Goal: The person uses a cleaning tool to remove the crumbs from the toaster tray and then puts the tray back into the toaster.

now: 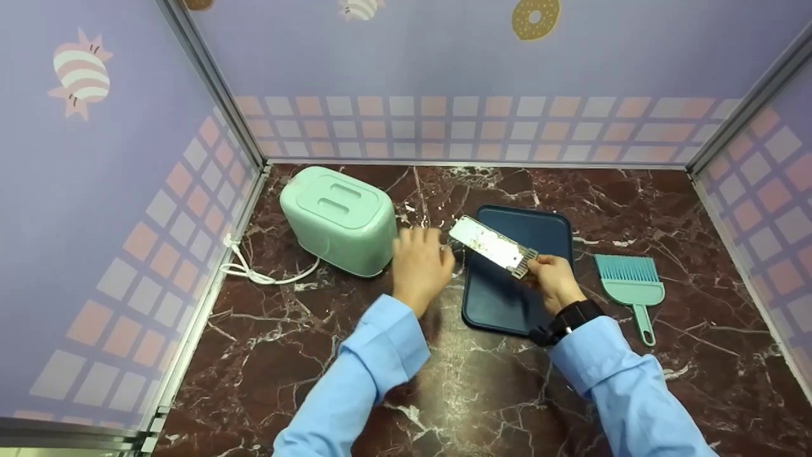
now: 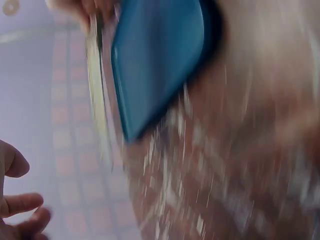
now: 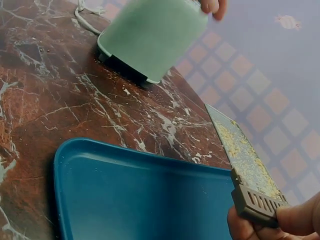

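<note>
While our right hand (image 1: 553, 280) pinches the crumb tray (image 1: 491, 244) at centre frame, we tilt it over the blue tray (image 1: 539, 228); our left hand (image 1: 419, 266) hovers relaxed, holding nothing.

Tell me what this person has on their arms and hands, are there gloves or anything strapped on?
No gloves: both hands are bare. The left hand and the right hand come out of long light blue sleeves with loose cuffs. A black band, like a strap or watch, sits on the right wrist just above the cuff. No rings or markings are visible.
</note>
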A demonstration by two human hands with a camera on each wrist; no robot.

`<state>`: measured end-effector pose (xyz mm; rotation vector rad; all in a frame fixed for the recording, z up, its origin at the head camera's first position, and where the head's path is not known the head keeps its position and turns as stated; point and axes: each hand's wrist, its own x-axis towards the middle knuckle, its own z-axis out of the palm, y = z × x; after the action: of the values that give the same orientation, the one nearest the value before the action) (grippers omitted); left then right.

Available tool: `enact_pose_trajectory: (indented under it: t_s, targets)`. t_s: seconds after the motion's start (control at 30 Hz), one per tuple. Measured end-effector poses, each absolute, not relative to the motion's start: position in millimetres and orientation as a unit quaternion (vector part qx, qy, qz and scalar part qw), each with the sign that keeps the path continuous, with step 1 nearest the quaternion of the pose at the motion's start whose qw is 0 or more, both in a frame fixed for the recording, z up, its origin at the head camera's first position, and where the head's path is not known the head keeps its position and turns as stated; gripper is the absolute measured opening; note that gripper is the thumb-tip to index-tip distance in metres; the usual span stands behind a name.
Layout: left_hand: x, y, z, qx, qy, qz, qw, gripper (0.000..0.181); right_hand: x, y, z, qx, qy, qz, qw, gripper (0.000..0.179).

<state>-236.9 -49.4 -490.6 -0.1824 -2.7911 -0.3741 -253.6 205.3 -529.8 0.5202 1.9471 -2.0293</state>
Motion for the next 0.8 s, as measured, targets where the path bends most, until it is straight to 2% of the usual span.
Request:
enact_pose_trajectory:
  t_s: [0.1,0.2,0.33,0.43,0.57,0.8]
  targets:
    - [-225.3,-28.3,-502.5,-0.082,-0.963,-0.228,0.121,0.025,-252.5,207.2,-531.0,0.185,0.667,-0.708,0.135,0.022]
    - [-217.2,-10.4,-513.9,-0.067,-0.928,-0.364,0.047,0.02,-251.3,208.2,-532.9,0.186,0.659,-0.717,0.128,0.019]
    - [-212.4,10.2,-527.7,-0.021,-0.848,-0.526,-0.063,0.022,-248.6,208.1,-535.8,0.184,0.652,-0.725,0.121,0.019]
    - [-210.8,24.2,-535.8,0.006,-0.799,-0.589,-0.123,0.026,-245.5,207.1,-537.5,0.187,0.652,-0.725,0.12,0.021]
    - [-210.1,40.4,-541.4,0.044,-0.774,-0.612,-0.16,0.028,-242.5,204.0,-539.1,0.197,0.643,-0.73,0.119,0.022]
    - [-215.9,57.4,-549.5,0.064,-0.787,-0.597,-0.142,0.023,-238.6,195.0,-544.6,0.218,0.623,-0.743,0.113,0.026]
